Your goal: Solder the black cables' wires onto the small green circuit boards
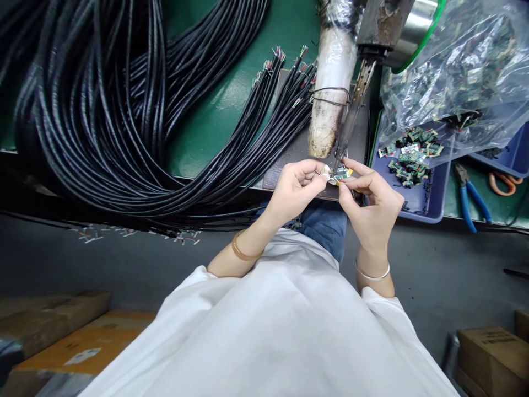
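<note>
My left hand (298, 186) is closed in a pinch on a thin wire, whose end reaches the edge of a small green circuit board (342, 172). Thumb and fingers of my right hand (370, 196) close on that board from the other side. Directly above it, the tip of a mounted soldering iron (352, 118) points down and seems to touch or nearly touch the board. Fingers hide part of the wire and the board's edges. Beside the iron hangs a wrapped white pipe (328, 113), its lower end scorched.
Thick bundles of black cables (124, 138) with stripped coloured ends fill the left of the green bench (215, 110). On the right are a blue tray (438, 201) of small boards, a plastic bag (458, 71), blue-handled pliers (471, 198) and orange-handled scissors (502, 183). Cardboard boxes (496, 353) stand below.
</note>
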`<state>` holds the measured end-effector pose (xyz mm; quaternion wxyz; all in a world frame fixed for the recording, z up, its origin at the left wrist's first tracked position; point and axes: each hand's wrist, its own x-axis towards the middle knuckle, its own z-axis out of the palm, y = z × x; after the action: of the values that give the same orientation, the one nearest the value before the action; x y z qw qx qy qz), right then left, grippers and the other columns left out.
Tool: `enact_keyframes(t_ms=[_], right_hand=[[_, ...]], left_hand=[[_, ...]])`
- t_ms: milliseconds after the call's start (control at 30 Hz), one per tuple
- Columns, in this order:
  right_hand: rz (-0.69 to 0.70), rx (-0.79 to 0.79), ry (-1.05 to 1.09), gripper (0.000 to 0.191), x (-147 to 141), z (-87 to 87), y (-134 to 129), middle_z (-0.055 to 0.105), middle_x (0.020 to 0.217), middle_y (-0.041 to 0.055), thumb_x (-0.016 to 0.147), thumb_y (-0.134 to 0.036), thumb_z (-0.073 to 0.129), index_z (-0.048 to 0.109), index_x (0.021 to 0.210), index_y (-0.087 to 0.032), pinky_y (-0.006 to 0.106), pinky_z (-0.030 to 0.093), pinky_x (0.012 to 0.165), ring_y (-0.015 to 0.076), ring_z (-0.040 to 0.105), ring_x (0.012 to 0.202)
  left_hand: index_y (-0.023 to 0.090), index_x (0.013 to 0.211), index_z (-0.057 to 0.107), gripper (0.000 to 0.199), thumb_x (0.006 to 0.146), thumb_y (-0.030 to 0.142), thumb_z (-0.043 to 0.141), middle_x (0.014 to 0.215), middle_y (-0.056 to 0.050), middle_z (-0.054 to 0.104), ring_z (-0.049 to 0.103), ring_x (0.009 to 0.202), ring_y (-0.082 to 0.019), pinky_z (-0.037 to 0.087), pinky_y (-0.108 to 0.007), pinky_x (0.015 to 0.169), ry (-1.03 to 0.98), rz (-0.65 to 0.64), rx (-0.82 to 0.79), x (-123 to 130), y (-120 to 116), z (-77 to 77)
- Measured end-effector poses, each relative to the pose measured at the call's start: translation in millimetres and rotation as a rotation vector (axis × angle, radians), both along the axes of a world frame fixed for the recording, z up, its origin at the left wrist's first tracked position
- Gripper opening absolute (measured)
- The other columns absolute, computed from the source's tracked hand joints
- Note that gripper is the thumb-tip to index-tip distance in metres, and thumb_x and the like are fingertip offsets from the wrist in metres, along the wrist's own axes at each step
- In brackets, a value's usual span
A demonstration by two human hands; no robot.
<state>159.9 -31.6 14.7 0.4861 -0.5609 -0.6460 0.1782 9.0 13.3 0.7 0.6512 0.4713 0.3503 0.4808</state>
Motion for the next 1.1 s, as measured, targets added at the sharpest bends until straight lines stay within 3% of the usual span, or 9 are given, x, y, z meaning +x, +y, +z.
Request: enact_keyframes(t_ms=[200, 400, 633, 867, 1100], right_hand=[[0.039, 0.01, -0.035, 0.013, 1.0, 2.2, -1.4, 0.075, 0.122, 0.0058, 0.082, -0.01, 0.067, 0.063, 0.083, -0.023, 0.036, 0.065, 0.086, 0.0218, 0.078, 0.097], [0.03, -0.004, -0.055, 0.012, 0.5, -0.1, -2.2, 0.078, 0.114, 0.0053, 0.084, -0.011, 0.066, 0.062, 0.081, -0.023, 0.034, 0.064, 0.083, 0.0222, 0.078, 0.098], [0.01, 0.021, -0.073, 0.013, 0.1, 2.1, 1.2, 0.079, 0.111, 0.0048, 0.083, -0.01, 0.068, 0.064, 0.082, -0.023, 0.033, 0.064, 0.086, 0.0224, 0.077, 0.102], [0.014, 0.027, -0.112, 0.013, -0.7, 7.5, 0.8, 0.079, 0.109, 0.0047, 0.085, -0.012, 0.066, 0.064, 0.08, -0.024, 0.036, 0.065, 0.084, 0.0249, 0.076, 0.107], [-0.01, -0.007, -0.078, 0.012, -1.5, 3.2, -0.2, 0.079, 0.11, 0.0048, 0.085, -0.014, 0.067, 0.062, 0.079, -0.023, 0.032, 0.065, 0.079, 0.0219, 0.078, 0.095]], left_hand=[[0.013, 0.073, 0.066, 0.009, 0.08, 0.018, 0.069, 0.056, 0.007, 0.046, 0.035, 0.047, -0.003, 0.035, -0.016, 0.05, -0.004, -0.001, -0.003, -1.6, 0.0, -1.1], [0.013, 0.07, 0.065, 0.009, 0.078, 0.017, 0.068, 0.052, 0.006, 0.048, 0.038, 0.045, -0.003, 0.029, -0.015, 0.044, 0.056, -0.014, -0.031, -4.1, -0.6, -5.8], [0.013, 0.067, 0.064, 0.01, 0.073, 0.019, 0.069, 0.052, 0.004, 0.053, 0.045, 0.044, -0.004, 0.033, -0.015, 0.043, 0.093, 0.006, -0.061, -3.0, 0.6, 0.6], [0.013, 0.068, 0.067, 0.009, 0.071, 0.02, 0.072, 0.054, 0.005, 0.053, 0.042, 0.045, -0.003, 0.034, -0.016, 0.046, 0.059, 0.023, -0.05, -2.1, 3.3, 2.7], [0.013, 0.065, 0.065, 0.01, 0.071, 0.019, 0.069, 0.055, 0.006, 0.051, 0.039, 0.046, -0.003, 0.033, -0.016, 0.046, 0.1, 0.006, -0.072, -2.5, 2.6, 2.4]])
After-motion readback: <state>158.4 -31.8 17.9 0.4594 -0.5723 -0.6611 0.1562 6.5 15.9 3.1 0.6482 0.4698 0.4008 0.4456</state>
